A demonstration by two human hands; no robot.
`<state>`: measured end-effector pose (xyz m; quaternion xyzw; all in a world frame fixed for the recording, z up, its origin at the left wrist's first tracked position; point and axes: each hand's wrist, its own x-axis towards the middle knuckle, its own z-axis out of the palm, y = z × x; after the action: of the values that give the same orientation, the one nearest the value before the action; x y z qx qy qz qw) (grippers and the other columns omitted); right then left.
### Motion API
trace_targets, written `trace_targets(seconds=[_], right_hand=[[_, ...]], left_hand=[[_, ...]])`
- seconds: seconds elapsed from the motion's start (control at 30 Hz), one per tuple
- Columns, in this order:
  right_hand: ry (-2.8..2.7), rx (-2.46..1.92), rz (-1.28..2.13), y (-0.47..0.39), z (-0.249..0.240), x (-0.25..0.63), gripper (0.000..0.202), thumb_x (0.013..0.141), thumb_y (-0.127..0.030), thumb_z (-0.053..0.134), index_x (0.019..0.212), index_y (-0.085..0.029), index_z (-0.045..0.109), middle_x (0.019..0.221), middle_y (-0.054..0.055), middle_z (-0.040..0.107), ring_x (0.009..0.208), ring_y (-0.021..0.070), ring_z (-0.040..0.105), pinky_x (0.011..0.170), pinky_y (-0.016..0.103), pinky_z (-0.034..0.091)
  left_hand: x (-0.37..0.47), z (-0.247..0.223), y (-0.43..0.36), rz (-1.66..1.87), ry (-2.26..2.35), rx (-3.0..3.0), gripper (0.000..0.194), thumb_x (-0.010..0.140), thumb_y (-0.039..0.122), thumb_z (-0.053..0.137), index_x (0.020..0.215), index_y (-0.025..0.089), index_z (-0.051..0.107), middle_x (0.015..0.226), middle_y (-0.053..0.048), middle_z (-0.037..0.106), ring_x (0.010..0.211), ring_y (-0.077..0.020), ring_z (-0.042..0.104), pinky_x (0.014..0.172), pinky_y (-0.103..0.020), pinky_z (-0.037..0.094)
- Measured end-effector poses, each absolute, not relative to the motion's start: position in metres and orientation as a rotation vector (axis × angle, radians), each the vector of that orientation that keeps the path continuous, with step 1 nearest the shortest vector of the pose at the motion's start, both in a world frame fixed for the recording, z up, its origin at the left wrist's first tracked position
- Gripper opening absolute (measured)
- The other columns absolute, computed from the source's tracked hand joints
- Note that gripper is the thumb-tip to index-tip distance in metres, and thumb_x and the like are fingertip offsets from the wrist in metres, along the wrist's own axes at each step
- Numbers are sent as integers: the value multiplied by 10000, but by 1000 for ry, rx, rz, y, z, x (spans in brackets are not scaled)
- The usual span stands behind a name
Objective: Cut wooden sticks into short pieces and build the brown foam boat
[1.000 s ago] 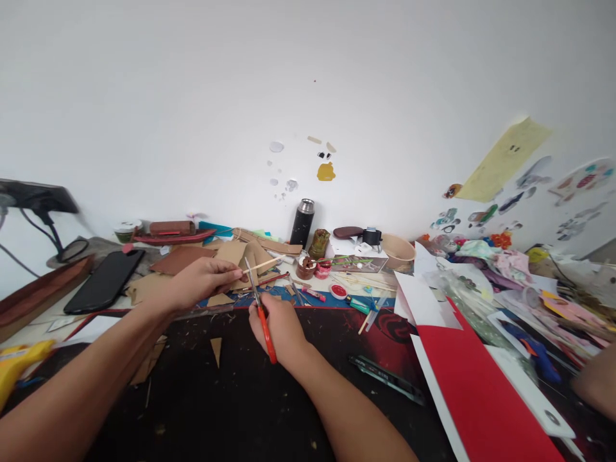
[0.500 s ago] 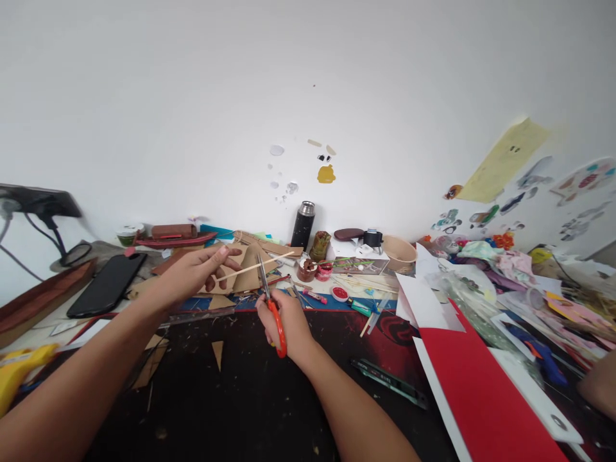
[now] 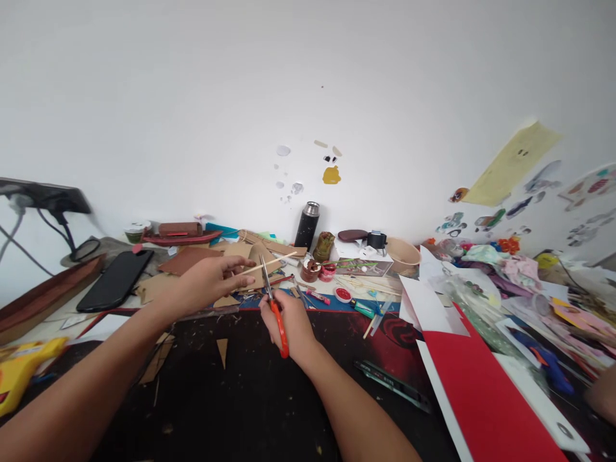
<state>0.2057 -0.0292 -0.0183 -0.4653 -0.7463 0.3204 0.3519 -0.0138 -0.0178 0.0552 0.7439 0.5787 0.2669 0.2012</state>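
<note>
The right hand (image 3: 291,317) is closed round the orange handles of a pair of scissors (image 3: 278,321), whose blades point forward and a little to the left; they look narrowly parted. Just beyond and to the left, the left hand (image 3: 212,282) pinches one end of a thin pale stick (image 3: 282,259) between thumb and fingers. The stick is ahead and slightly left of the right hand, its long axis running from the left fingertips out to the right and slightly away, so it crosses the blades at a steep angle, its free end passing beyond them. The left hand is the nearer, holding it directly; the right meets it only through the scissors, and whether the stick sits between the blades I cannot tell. Below, the near part of the counter (image 3: 231,410) is dark and strewn with crumbs, with a triangular cardboard scrap (image 3: 222,351) left of the right wrist and a cutter (image 3: 392,385) to the right of that forearm. Past the hands, brown cardboard, a paint jar (image 3: 310,273) and a black bottle (image 3: 307,230) crowd the back, against a white wall (image 3: 216,96) dotted with stickers.
</note>
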Motion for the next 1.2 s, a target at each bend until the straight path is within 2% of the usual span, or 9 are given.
trace_targets(seconds=[0.17,0.27,0.53,0.67,0.77,0.93,1.2], right_hand=[[-1964,-1157,821,-29,-15,207,162,979,-282,600,877,-209,702,646,-13,620,577,155,550,611,248,434],[-1962,-1136,868,-29,-14,209,165,987,-354,656,930,-217,728,660,-12,640,598,170,592,628,254,452],[-1997,-1163,934,-31,-12,211,274,968,-521,760,993,-248,750,695,-4,689,648,204,699,603,258,474],[-1954,-1127,1027,-32,-13,211,317,960,-543,768,1028,-235,742,700,-11,693,601,185,693,576,248,473],[-1909,-1101,1152,-32,-14,210,344,963,-552,760,1068,-227,719,659,-31,665,501,163,649,514,238,453],[-1848,-1132,1281,-30,-21,207,400,974,-634,714,995,-236,684,564,-64,566,425,154,578,451,232,406],[-1945,-1183,979,-29,-26,203,277,1006,-485,709,877,-239,701,613,-13,622,658,214,681,620,270,473]], left_hand=[[-8,48,-15,682,1759,2242,476,986,592,465,996,249,795,825,-74,807,741,-262,707,659,-311,446],[-7,44,-14,690,1813,2333,468,1009,564,445,907,260,786,797,-81,791,737,-269,704,644,-320,410],[-7,40,-17,604,1896,2568,471,1054,477,393,989,234,791,901,-121,808,809,-290,729,663,-349,406],[-10,38,-17,493,1847,2729,416,1056,361,402,1114,235,794,912,-116,804,808,-275,736,631,-337,401],[-8,37,-19,487,1809,2776,384,1041,311,424,1135,236,788,878,-108,789,775,-262,729,615,-327,408],[-2,33,-20,512,1907,2685,378,1042,357,435,1018,230,790,917,-122,806,784,-271,745,610,-321,419],[-3,33,-19,632,1896,2440,480,1036,516,428,946,243,813,842,-105,817,763,-272,739,660,-318,427]])
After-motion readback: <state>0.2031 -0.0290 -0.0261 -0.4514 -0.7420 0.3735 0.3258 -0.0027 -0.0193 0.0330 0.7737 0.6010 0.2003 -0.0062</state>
